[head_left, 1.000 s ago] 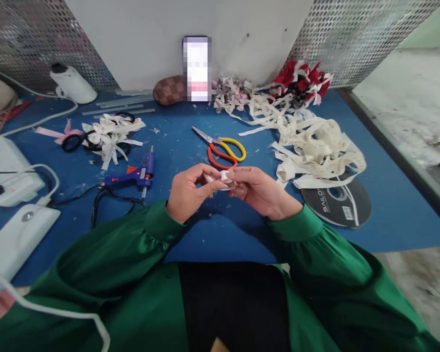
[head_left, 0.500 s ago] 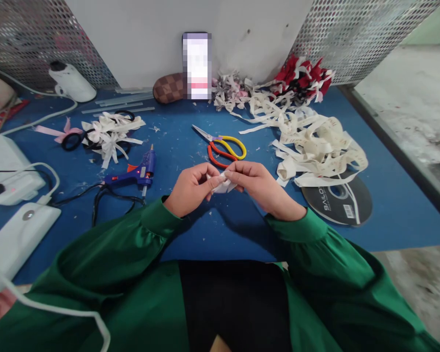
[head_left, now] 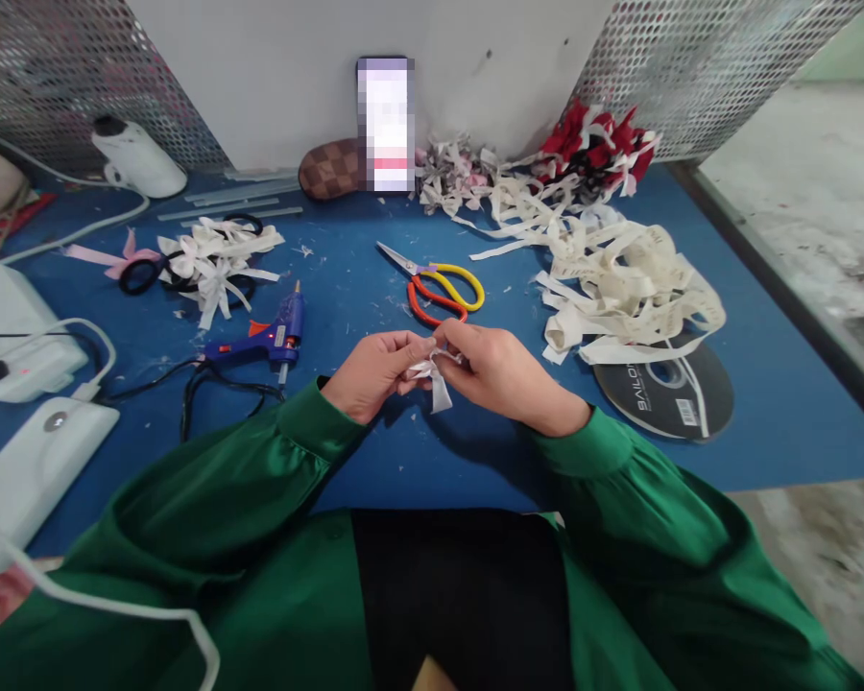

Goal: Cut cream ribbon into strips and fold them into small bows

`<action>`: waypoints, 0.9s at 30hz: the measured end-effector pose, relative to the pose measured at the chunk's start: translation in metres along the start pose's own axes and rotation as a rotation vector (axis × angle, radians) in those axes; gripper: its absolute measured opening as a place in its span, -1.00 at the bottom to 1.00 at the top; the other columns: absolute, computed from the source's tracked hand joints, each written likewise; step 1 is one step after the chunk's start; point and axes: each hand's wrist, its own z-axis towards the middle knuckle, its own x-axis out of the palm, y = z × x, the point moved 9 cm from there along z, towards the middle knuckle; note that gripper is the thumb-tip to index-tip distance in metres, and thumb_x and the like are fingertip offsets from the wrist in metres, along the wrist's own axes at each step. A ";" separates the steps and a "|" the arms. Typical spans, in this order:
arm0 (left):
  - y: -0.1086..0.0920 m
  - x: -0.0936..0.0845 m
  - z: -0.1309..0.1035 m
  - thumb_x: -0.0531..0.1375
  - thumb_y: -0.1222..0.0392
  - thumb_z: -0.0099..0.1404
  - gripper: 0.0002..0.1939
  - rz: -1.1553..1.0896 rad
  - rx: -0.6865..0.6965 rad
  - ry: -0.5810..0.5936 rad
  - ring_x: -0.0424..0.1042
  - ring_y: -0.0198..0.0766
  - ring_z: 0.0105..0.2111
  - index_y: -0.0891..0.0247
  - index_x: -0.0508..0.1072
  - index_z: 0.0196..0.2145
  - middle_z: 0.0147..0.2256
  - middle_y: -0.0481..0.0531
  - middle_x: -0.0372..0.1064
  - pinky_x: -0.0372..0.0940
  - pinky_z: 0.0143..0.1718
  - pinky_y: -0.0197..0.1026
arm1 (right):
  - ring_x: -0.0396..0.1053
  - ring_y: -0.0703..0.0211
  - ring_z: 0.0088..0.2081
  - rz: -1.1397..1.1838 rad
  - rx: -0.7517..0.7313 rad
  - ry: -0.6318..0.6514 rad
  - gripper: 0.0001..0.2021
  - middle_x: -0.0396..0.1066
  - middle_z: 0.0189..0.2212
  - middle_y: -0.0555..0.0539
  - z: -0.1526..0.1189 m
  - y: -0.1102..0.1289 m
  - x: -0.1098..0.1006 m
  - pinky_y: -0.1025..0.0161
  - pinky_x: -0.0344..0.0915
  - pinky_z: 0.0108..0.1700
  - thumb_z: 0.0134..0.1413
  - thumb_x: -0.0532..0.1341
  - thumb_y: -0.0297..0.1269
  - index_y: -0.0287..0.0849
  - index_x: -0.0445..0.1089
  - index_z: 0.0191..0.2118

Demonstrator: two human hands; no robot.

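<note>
Between my two hands is a small white ribbon bow (head_left: 440,392), with one tail hanging down toward me. My left hand (head_left: 383,372) pinches its left side between thumb and fingers. From the right, my right hand (head_left: 500,376) grips the other side, its curled fingers partly hiding the bow. Just beyond the hands lie scissors (head_left: 439,291) with one red and one yellow handle, blades pointing away to the left. A blue glue gun (head_left: 263,338) rests left of my left hand, its cord trailing behind it.
Finished white bows with black hair ties (head_left: 216,259) lie at the left. Loose cream ribbon (head_left: 634,288) heaps over a black spool (head_left: 666,398) at the right. A phone (head_left: 387,125) stands against the back panel. White power banks (head_left: 43,461) sit at the left edge.
My right hand has rolled inward over the ribbon, its knuckles now facing up. The ribbon has turned, and a tail now hangs below the fingers. My left hand stays nearly in place.
</note>
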 end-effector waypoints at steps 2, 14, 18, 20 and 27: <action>0.001 0.000 0.000 0.45 -0.10 0.11 -0.55 0.011 -0.003 -0.001 0.14 -0.54 -0.71 0.34 0.43 -0.48 -0.64 -0.18 0.25 0.41 -0.39 -0.30 | 0.21 0.25 -0.47 -0.036 -0.004 0.010 -0.93 0.38 -0.44 -0.02 0.000 -0.001 0.002 0.31 0.06 -0.40 0.23 0.13 -0.41 -0.21 0.33 -0.19; 0.001 0.004 -0.001 0.46 0.02 0.12 -0.62 -0.175 -0.038 0.041 0.09 -0.57 -0.71 0.33 0.41 -0.48 -0.63 -0.24 0.16 0.49 -0.31 -0.24 | 0.25 0.28 -0.44 0.352 0.156 -0.194 -0.88 0.39 -0.47 0.04 -0.002 -0.010 -0.008 0.31 0.20 -0.34 0.21 0.13 -0.41 -0.14 0.42 -0.22; 0.006 0.004 -0.001 0.47 0.01 0.10 -0.61 -0.164 -0.070 0.032 0.08 -0.57 -0.71 0.33 0.42 -0.49 -0.64 -0.24 0.16 0.49 -0.33 -0.24 | 0.26 0.27 -0.41 0.439 0.158 -0.153 -0.88 0.43 -0.41 0.01 0.000 -0.007 -0.008 0.27 0.21 -0.32 0.20 0.15 -0.40 -0.14 0.43 -0.23; 0.003 0.003 -0.001 0.46 -0.01 0.10 -0.61 -0.127 -0.036 0.019 0.11 -0.55 -0.71 0.33 0.43 -0.50 -0.65 -0.23 0.17 0.47 -0.33 -0.24 | 0.23 0.29 -0.46 0.572 0.234 -0.145 -0.92 0.38 -0.46 0.04 0.001 -0.013 -0.005 0.28 0.18 -0.38 0.21 0.16 -0.35 -0.14 0.40 -0.29; -0.007 0.000 -0.003 0.46 -0.07 0.08 -0.59 0.028 0.062 -0.055 0.36 -0.43 -0.65 0.33 0.47 -0.49 -0.65 -0.13 0.27 0.07 -0.67 -0.42 | 0.09 0.35 -0.56 0.710 0.405 -0.121 -0.78 0.19 -0.58 0.11 0.001 -0.022 0.005 0.30 0.05 -0.49 0.23 0.15 -0.23 -0.12 0.22 -0.44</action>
